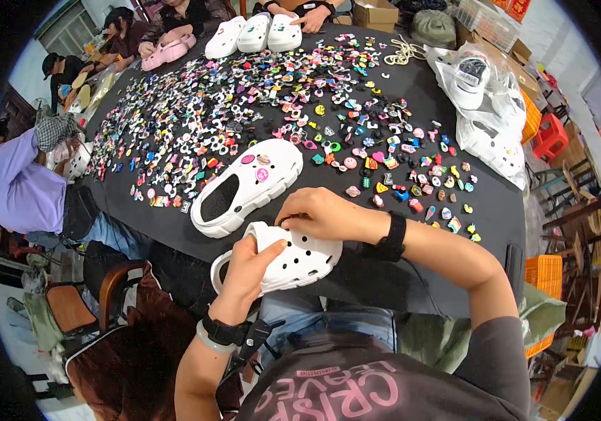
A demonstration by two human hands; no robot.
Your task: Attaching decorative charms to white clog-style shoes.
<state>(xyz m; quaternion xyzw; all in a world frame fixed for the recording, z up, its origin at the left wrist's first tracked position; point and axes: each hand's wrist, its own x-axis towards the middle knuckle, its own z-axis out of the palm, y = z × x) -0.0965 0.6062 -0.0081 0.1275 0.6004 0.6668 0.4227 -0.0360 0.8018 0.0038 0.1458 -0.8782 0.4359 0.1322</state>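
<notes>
At the table's near edge I hold a white clog (313,259) with holes in its upper; no charms show on its visible part. My left hand (245,265) is wrapped round the clog's opening, its thumb lying on top. My right hand (318,215) is bent over the far side of the upper with the fingers curled together; whatever they pinch is hidden. Just beyond lies a second white clog (250,191), with several charms on its upper, among them a round pink charm (262,174). Many small loose colourful charms (384,188) lie close to my right hand.
More loose charms (195,119) cover much of the black table (384,281). White clogs (253,35) stand at the far edge, and a person there holds pink clogs (168,52). Bagged white clogs (490,144) and a coil of cord (404,51) lie at the right. Other people sit around.
</notes>
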